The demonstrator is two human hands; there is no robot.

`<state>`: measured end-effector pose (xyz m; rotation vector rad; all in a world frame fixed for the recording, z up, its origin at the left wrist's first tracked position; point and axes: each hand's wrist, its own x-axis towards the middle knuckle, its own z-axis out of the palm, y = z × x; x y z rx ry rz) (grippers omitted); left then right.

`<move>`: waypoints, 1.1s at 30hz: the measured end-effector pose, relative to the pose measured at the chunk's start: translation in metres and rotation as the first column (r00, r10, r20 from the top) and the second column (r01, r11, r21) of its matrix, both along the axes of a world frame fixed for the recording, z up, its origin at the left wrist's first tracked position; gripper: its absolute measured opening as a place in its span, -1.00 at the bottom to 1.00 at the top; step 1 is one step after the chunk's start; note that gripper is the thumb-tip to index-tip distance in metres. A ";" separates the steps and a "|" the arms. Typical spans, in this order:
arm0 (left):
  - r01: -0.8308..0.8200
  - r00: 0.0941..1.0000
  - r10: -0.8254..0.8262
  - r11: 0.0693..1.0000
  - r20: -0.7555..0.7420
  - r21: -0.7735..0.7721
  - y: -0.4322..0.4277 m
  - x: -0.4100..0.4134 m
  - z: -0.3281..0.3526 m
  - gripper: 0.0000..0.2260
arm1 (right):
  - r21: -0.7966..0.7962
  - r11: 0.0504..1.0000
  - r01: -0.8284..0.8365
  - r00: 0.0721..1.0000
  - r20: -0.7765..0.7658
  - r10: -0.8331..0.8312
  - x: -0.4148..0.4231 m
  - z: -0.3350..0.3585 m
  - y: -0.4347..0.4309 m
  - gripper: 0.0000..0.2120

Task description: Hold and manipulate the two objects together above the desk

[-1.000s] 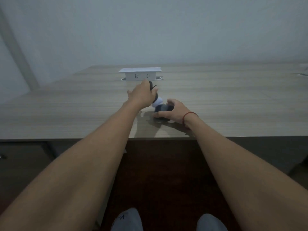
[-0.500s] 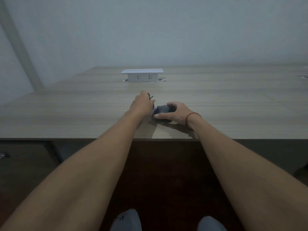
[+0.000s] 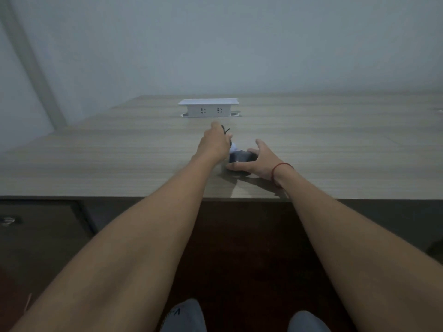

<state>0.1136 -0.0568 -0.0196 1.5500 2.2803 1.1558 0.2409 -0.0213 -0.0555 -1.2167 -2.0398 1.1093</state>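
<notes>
Two hands working at a small dark object on the table

The left hand (image 3: pixel 214 145) is pinching a thin black cord (image 3: pixel 225 130); the right hand (image 3: pixel 257 159) is cupping the dark object (image 3: pixel 240 156) near the wooden table (image 3: pixel 119 159) front edge

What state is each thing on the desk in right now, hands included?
Left hand: curled, pinching a thin black cord.
Right hand: fingers spread, thumb against the dark object; grip unclear.
Dark object: resting on the desk, between the hands.
White piece: partly hidden behind the left hand.
Socket box: raised above the desk, both sockets empty.
</notes>
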 end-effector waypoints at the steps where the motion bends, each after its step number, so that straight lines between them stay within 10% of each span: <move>1: -0.003 1.000 0.003 1.000 0.008 0.009 0.001 -0.001 0.001 -0.70 | -0.007 1.000 0.002 1.000 -0.007 -0.002 0.001 0.000 0.000 0.21; 25: 0.225 0.938 -0.234 0.972 -0.257 -0.062 -0.010 0.000 0.015 -0.80 | -0.056 0.998 0.006 0.997 -0.078 -0.011 0.001 0.000 -0.001 0.21; 33: 0.109 0.976 -0.107 0.994 -0.187 0.000 -0.008 -0.018 -0.004 -0.75 | 0.007 0.999 -0.039 0.998 -0.041 0.039 0.006 -0.002 0.001 -0.26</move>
